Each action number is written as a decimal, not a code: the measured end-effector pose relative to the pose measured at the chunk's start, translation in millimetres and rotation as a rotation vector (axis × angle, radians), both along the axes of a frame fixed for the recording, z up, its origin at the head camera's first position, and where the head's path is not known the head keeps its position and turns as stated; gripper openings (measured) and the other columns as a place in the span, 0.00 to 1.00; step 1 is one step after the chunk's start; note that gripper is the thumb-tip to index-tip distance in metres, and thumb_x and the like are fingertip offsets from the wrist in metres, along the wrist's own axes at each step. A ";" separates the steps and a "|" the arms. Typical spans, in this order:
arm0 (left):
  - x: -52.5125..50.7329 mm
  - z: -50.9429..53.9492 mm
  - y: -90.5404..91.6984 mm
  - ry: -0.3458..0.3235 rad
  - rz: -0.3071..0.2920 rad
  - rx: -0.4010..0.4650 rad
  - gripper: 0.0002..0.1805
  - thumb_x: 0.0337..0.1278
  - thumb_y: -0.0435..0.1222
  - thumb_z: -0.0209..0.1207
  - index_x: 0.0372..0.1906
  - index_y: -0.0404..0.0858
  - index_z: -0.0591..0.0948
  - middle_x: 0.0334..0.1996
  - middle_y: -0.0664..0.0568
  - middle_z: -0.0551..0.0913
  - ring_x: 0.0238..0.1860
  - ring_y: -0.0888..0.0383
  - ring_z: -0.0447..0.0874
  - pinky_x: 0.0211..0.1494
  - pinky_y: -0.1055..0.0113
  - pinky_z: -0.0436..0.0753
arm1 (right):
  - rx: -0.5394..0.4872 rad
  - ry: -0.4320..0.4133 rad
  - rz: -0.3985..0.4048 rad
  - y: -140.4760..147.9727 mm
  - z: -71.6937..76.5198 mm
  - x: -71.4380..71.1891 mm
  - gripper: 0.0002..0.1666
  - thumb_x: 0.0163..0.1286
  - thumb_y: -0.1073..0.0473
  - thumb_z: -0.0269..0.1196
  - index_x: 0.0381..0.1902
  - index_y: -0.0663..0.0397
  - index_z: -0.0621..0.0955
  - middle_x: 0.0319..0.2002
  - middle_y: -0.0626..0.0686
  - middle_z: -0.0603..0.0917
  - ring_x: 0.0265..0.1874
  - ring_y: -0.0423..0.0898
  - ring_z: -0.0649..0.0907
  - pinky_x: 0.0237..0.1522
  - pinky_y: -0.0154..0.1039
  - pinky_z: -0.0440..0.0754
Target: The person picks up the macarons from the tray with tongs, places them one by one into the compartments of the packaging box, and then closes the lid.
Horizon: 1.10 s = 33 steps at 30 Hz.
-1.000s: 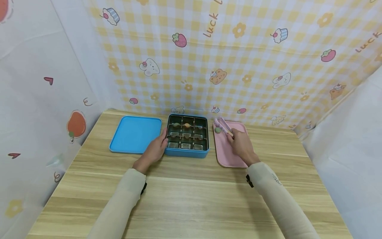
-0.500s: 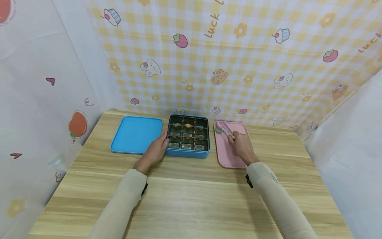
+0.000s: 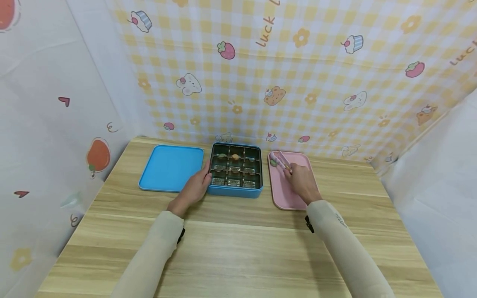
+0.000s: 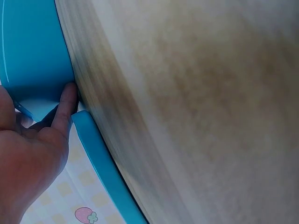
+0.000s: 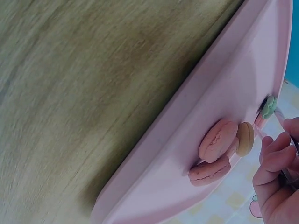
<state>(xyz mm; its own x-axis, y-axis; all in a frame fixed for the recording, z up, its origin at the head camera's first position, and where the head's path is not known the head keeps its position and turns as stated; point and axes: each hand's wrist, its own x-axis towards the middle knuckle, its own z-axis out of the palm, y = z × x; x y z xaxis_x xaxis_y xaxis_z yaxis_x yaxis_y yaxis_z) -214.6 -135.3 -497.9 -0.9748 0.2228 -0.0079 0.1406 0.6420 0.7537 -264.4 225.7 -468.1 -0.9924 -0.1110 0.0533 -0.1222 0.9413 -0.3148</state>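
My left hand (image 3: 193, 188) rests against the left side of a blue tin (image 3: 234, 191), its fingers along the wall. In the left wrist view a finger (image 4: 67, 105) touches the tin's wall low down near the table. Inside the tin, a dark divided insert holds a green macaron (image 3: 221, 156) and an orange one (image 3: 235, 157) in the back row. My right hand (image 3: 302, 182) grips pale purple-pink tongs (image 3: 285, 160) over a pink tray (image 3: 288, 198). Their tips are beside another green macaron (image 5: 269, 107); whether they pinch it is unclear.
In the right wrist view, pink macarons (image 5: 218, 141) and a tan macaron (image 5: 245, 139) also lie on the tray. A flat blue lid (image 3: 171, 167) is left of the tin. A patterned cloth (image 3: 238, 74) hangs behind the wooden table (image 3: 231, 248).
The tongs have come down towards the tray and now partly cover the green macaron in the head view. My left hand has stayed at the tin's side.
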 end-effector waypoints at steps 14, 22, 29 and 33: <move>0.0 1.0 -0.6 -0.003 -0.005 0.004 0.32 0.80 0.39 0.40 0.80 0.35 0.45 0.76 0.38 0.56 0.75 0.41 0.56 0.74 0.45 0.62 | -0.022 -0.013 0.007 2.0 -2.6 0.9 0.16 0.76 0.55 0.56 0.29 0.58 0.75 0.19 0.52 0.74 0.16 0.44 0.71 0.17 0.35 0.66; 0.5 2.1 -0.4 -0.006 -0.003 0.001 0.32 0.80 0.39 0.40 0.80 0.36 0.44 0.76 0.38 0.57 0.75 0.41 0.57 0.74 0.45 0.62 | -0.035 0.012 0.027 3.5 -2.6 1.2 0.16 0.76 0.55 0.56 0.29 0.58 0.74 0.19 0.53 0.74 0.15 0.43 0.71 0.16 0.35 0.67; 0.5 3.1 0.0 -0.004 -0.004 0.007 0.32 0.80 0.39 0.40 0.80 0.35 0.45 0.76 0.38 0.56 0.75 0.41 0.56 0.74 0.45 0.62 | -0.048 0.063 0.032 5.1 -2.6 1.8 0.16 0.76 0.56 0.58 0.28 0.58 0.74 0.17 0.52 0.73 0.14 0.43 0.70 0.15 0.34 0.65; 0.5 3.3 0.1 -0.005 -0.003 0.004 0.32 0.80 0.39 0.40 0.80 0.35 0.45 0.76 0.38 0.56 0.75 0.41 0.56 0.74 0.45 0.62 | -0.040 0.074 0.018 6.1 -2.1 2.6 0.16 0.75 0.56 0.58 0.27 0.58 0.74 0.17 0.52 0.72 0.14 0.43 0.70 0.15 0.35 0.65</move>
<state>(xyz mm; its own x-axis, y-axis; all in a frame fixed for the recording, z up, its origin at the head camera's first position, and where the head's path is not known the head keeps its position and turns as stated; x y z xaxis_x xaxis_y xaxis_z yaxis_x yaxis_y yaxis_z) -214.2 -135.3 -494.6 -0.9741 0.2256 -0.0118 0.1388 0.6387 0.7568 -261.8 231.7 -470.2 -0.9835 -0.1254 0.1308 -0.1634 0.9257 -0.3412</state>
